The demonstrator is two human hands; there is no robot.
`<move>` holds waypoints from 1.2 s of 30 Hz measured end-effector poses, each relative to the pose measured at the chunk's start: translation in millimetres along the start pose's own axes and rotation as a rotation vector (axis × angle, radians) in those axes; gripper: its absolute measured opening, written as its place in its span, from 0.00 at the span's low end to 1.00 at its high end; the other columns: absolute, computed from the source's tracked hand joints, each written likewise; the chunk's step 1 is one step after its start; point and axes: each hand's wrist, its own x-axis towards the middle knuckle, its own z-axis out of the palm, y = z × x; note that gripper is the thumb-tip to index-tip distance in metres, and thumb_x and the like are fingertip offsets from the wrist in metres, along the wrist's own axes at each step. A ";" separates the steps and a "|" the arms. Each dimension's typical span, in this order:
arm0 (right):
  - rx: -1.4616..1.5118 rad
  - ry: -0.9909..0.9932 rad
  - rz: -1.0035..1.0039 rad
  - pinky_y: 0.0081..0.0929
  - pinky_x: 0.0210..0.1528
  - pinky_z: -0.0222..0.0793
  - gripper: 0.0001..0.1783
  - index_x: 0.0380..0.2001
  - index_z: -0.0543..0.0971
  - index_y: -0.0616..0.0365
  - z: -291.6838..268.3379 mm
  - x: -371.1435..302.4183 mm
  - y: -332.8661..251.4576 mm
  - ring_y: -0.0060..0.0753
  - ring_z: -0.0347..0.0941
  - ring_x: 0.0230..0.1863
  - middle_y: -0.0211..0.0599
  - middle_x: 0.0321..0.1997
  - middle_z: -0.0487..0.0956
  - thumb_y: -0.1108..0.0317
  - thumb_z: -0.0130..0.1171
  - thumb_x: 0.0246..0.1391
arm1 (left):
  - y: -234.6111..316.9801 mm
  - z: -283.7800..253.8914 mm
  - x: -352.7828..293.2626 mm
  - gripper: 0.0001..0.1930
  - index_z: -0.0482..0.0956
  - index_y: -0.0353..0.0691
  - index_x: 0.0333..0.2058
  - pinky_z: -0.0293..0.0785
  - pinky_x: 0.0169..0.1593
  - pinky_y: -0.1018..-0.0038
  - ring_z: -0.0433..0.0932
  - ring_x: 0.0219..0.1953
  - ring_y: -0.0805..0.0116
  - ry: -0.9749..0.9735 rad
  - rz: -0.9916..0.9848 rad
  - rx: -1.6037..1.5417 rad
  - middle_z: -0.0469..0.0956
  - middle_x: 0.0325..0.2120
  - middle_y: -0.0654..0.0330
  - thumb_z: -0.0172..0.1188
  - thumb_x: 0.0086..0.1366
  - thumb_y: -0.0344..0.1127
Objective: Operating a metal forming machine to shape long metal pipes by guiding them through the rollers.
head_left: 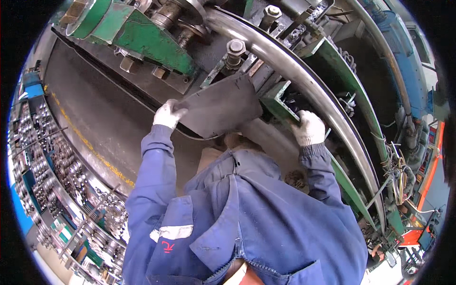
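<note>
My left hand (168, 115), in a white glove, is closed on the left corner of a dark grey sheet (221, 107). Its thumb lies at the sheet's edge, while the undersides of the fingers are hidden. The sheet slants up toward the machine, and its far edge rests near a large bolt (234, 53). To the right, my other gloved hand, the right hand (309, 128), has its fingers curled over the edge of a green metal beam (280, 105). Beside that hand runs a long polished metal tube (304, 71).
A green machine bracket (142, 40) with rollers stands at the far left. Racks of shiny metal rollers (61, 175) line the left side, beyond a yellow floor line (90, 140). Loose cables (401, 178) hang at the right, near a blue machine housing (396, 57).
</note>
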 end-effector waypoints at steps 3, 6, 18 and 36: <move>-0.003 0.014 -0.004 0.41 0.41 0.75 0.21 0.32 0.79 0.54 2.0 1.6 -1.2 0.45 0.79 0.36 0.40 0.30 0.79 0.50 0.73 0.44 | 3.3 -1.7 -3.2 0.30 0.79 0.37 0.51 0.75 0.56 0.60 0.80 0.51 0.47 -0.060 0.097 -0.056 0.82 0.47 0.46 0.70 0.56 0.52; -0.020 0.016 -0.005 0.41 0.41 0.75 0.22 0.32 0.79 0.54 2.0 2.5 -2.3 0.45 0.79 0.36 0.40 0.30 0.79 0.49 0.74 0.43 | 12.7 -7.3 -11.2 0.27 0.82 0.36 0.47 0.75 0.54 0.59 0.80 0.49 0.46 -0.137 0.241 0.051 0.82 0.45 0.47 0.68 0.58 0.52; -0.040 -0.035 0.115 0.40 0.46 0.77 0.19 0.39 0.83 0.52 4.9 0.7 -5.4 0.45 0.81 0.42 0.41 0.37 0.83 0.58 0.72 0.43 | 3.0 -46.0 -116.3 0.11 0.84 0.37 0.31 0.74 0.35 0.59 0.78 0.30 0.47 0.099 0.729 -0.009 0.77 0.25 0.51 0.70 0.57 0.39; -0.029 -0.065 0.186 0.41 0.50 0.77 0.21 0.40 0.82 0.51 -15.7 -6.1 -22.2 0.47 0.81 0.46 0.42 0.41 0.84 0.52 0.71 0.46 | 17.9 -78.7 -176.9 0.05 0.83 0.33 0.32 0.73 0.32 0.67 0.79 0.26 0.58 0.287 0.729 -0.184 0.78 0.24 0.52 0.69 0.59 0.28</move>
